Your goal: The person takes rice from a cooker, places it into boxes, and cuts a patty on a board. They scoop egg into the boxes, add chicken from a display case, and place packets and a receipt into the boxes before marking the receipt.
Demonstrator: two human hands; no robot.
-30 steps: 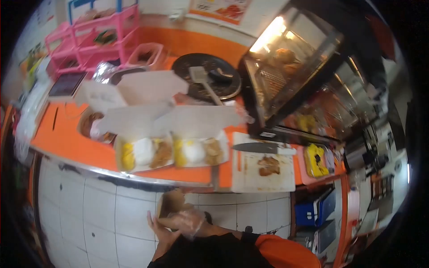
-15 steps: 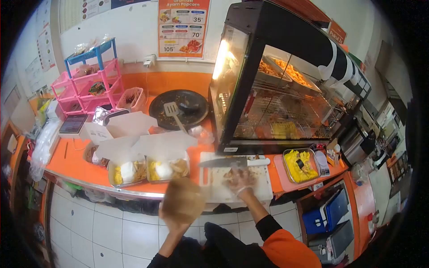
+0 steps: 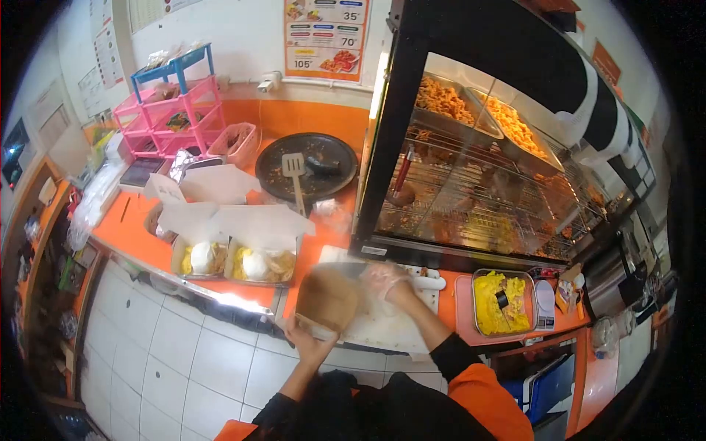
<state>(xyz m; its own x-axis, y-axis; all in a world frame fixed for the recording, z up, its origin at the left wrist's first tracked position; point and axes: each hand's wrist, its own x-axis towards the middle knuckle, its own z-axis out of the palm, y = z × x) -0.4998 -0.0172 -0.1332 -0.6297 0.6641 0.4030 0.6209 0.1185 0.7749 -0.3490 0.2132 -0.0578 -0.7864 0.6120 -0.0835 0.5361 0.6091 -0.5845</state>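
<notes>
My left hand grips a brown paper food box by its near edge. The box is tilted over the left part of the white cutting board. My right hand, in a clear plastic glove, is beside the box's right edge, above the board; its fingers are blurred, so what they hold does not show. Behind that hand lies a knife with a white handle, its blade mostly hidden. Farther left, two open boxes stand side by side, a left box and a right box, with white rice and yellow food inside.
A lit glass food warmer with trays of fried pieces stands behind the board. A black pan holds a slotted spatula. A tray of yellow food and a small scale sit right. Pink shelves stand far left.
My left hand has brought the paper box up and right, over the board's left side. My right hand has shifted slightly left toward it. The camera view has turned.
</notes>
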